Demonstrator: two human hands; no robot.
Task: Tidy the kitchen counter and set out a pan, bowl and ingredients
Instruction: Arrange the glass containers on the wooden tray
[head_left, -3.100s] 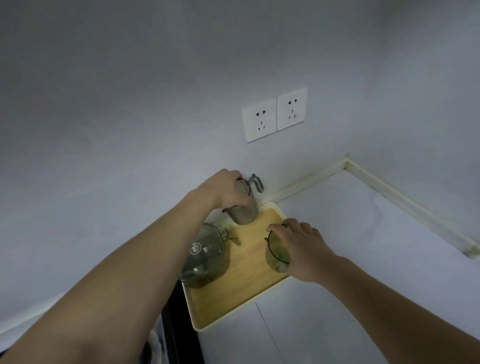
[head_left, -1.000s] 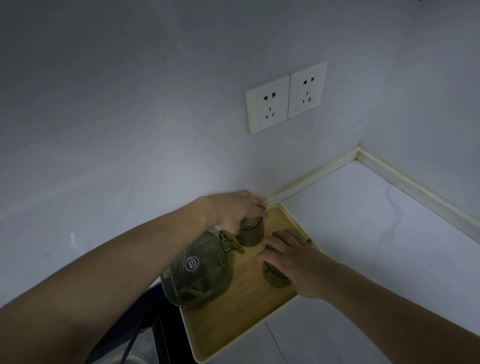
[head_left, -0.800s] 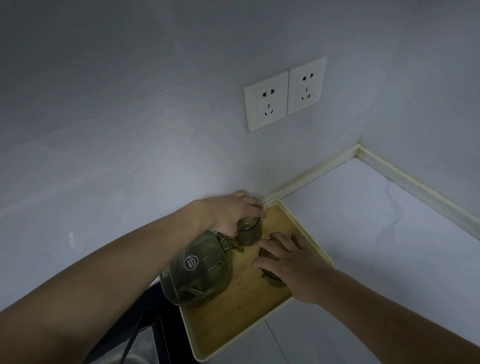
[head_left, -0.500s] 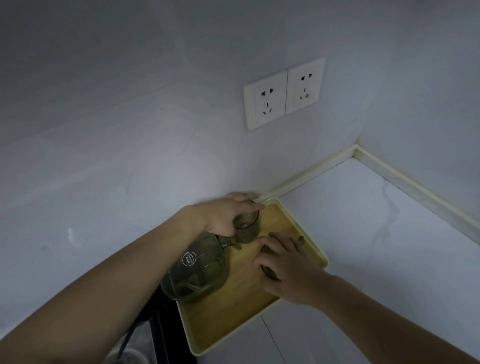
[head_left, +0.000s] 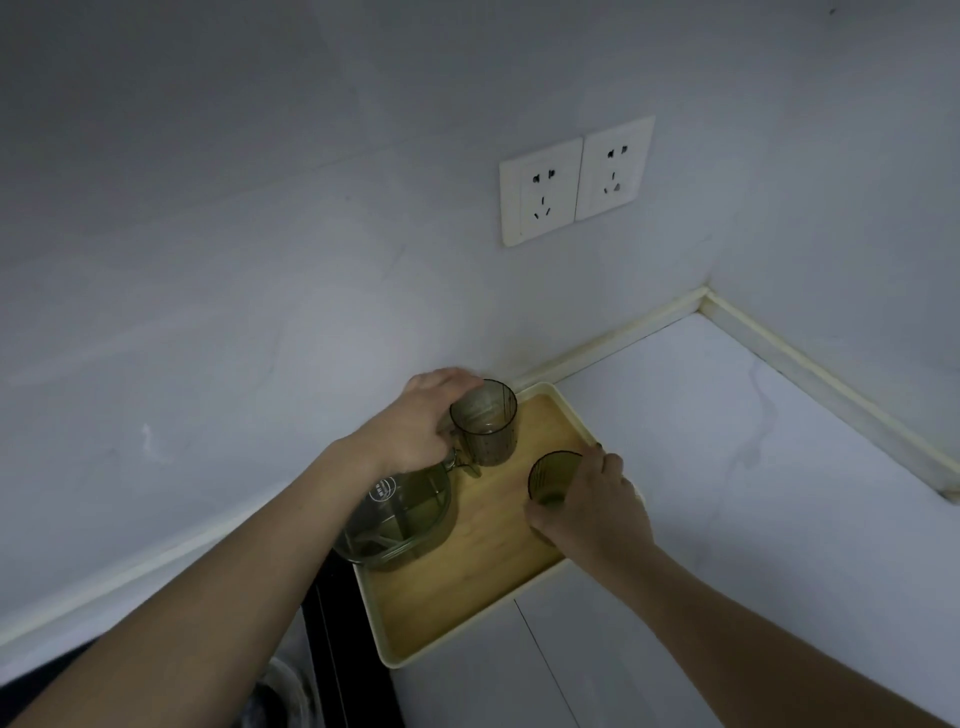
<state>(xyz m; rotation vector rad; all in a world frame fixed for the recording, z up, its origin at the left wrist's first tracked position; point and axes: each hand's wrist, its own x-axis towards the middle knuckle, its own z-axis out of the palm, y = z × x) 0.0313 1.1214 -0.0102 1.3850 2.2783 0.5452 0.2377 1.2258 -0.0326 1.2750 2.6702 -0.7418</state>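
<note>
A jug (head_left: 400, 514) stands at the tray's (head_left: 467, 592) left edge on the bench (head_left: 753, 467). The left hand (head_left: 415, 431) wraps the back cup (head_left: 485, 428). The right hand (head_left: 587, 504) curls around the front cup (head_left: 550, 475), both upright on the tray.

- tray (head_left: 467, 587) is light wood-tone inside with a cream rim
- both cups (head_left: 485, 428) are smoky olive-green see-through
- sockets (head_left: 574, 179) plain white
- counter (head_left: 753, 493) white, faintly veined
</note>
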